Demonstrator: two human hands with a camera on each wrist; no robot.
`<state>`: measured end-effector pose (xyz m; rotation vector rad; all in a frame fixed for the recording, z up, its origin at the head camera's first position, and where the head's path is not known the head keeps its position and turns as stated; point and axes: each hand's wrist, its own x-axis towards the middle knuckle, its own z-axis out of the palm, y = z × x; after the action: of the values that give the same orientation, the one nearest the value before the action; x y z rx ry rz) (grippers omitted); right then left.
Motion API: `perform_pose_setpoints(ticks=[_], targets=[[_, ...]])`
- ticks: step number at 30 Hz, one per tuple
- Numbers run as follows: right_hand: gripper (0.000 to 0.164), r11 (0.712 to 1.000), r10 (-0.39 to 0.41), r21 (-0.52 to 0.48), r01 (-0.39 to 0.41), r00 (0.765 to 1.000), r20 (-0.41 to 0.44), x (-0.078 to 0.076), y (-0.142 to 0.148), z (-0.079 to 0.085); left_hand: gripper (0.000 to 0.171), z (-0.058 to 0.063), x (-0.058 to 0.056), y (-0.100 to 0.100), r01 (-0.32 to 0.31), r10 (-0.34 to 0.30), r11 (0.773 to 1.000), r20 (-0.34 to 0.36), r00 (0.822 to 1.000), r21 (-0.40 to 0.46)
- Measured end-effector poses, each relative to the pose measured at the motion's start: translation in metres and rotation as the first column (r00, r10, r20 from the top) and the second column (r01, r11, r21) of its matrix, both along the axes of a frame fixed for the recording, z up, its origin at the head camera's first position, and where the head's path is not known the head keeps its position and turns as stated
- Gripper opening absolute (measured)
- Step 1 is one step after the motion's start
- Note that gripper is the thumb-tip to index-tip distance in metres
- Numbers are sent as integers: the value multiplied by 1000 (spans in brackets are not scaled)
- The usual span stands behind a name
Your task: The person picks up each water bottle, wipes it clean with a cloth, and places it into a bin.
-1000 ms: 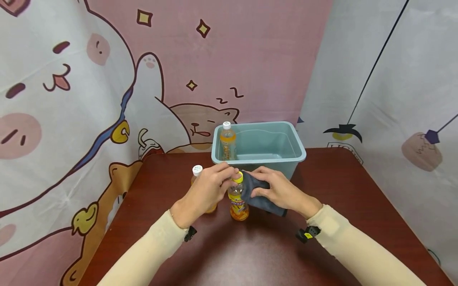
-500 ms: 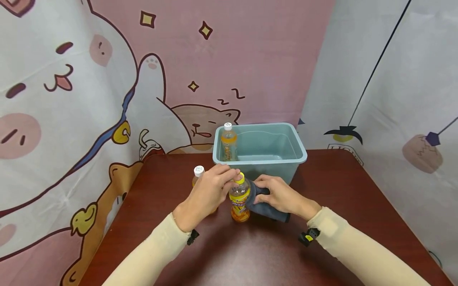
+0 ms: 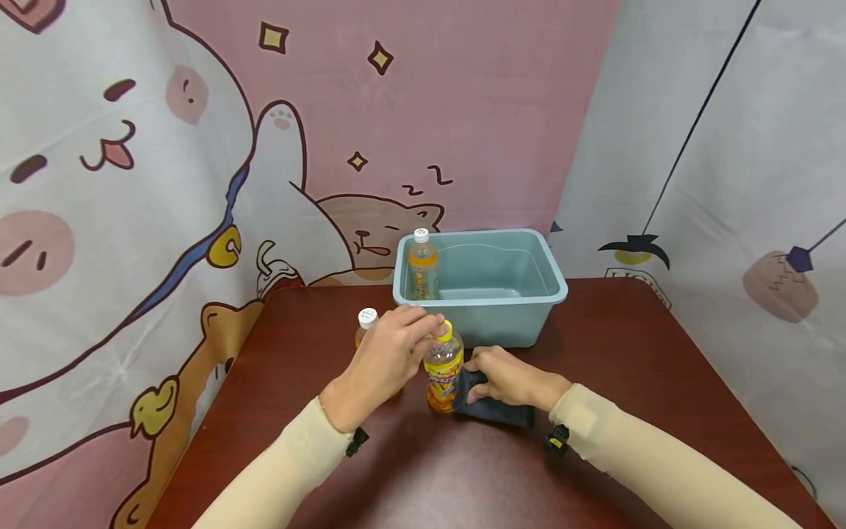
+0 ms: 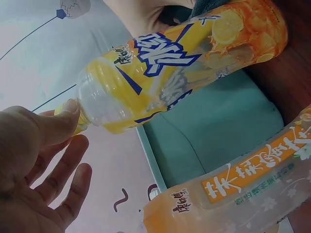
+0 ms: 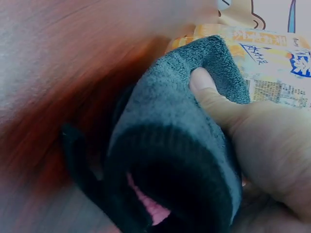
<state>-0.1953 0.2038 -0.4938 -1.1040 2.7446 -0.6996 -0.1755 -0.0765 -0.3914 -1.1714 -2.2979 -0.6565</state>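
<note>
An upright drink bottle [image 3: 444,373] with a yellow cap and yellow label stands on the table. My left hand [image 3: 391,351] pinches its cap [image 4: 77,119] between thumb and fingers. In my right hand [image 3: 514,378] is a folded dark grey cloth [image 3: 497,412], gripped and pressed against the bottle's lower right side. The right wrist view shows the thumb [image 5: 206,90] over the fuzzy cloth [image 5: 163,92], beside the label. Just left of this bottle, a second bottle with a white cap [image 3: 367,317] is mostly hidden behind my left hand; its orange label [image 4: 257,167] shows in the left wrist view.
Behind the bottles stands a light blue-green plastic bin [image 3: 502,323]. Inside its left end, another white-capped bottle [image 3: 424,270] with an orange band stands upright. Printed cloth walls [image 3: 496,110] enclose the dark red table [image 3: 615,353] at the back and sides.
My right hand has slid the cloth down the bottle's right side, from near the neck to the lower part. My left hand has stayed on the cap.
</note>
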Motion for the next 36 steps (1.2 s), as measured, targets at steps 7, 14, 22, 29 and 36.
perform_pose_setpoints(ticks=[7,14,22,29,36], targets=[[43,1000,-18,-2,18,1000,15,0,-1,2,34,-1,-1,1,-15,14,1000,-21,1000,-13],[46,996,-63,-57,66,997,46,2,1,7,33,0,-1,2,-12,12,1000,-21,1000,-15],[51,978,-119,-170,121,993,23,2,7,20,35,1,0,0,-22,22,1000,1,1000,-17],[60,955,-149,-253,156,988,46,7,10,30,37,-1,1,-1,-22,22,1000,5,1000,-3],[58,926,-204,-316,207,978,43,9,14,45,42,0,1,-1,-23,23,1000,-6,1000,-9]])
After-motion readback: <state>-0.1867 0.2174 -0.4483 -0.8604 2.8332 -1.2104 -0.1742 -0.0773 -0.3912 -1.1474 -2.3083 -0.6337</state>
